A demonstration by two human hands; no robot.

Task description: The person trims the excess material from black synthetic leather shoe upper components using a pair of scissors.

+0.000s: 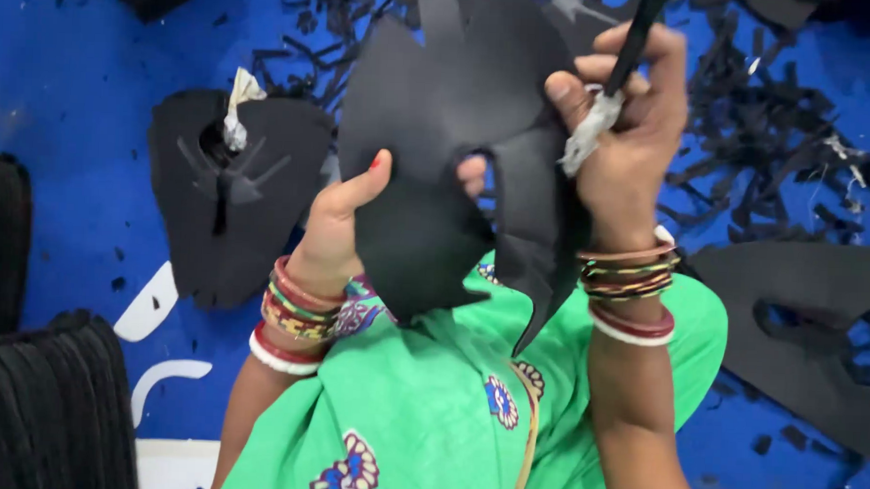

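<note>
Head view: we see a blue mat [74, 87] littered with black offcuts [776, 131], a cut foam piece [229, 194] lying flat at left. Above the green lap, our left hand [344, 222] pinches a black foam sheet [439, 129], thumb in front. Our right hand [627, 116] is fisted around a cloth-wrapped blade handle [614, 77] at the sheet's edge. Risk: the floppy sheet buckles, so the blade could slip toward the left fingers.
</note>
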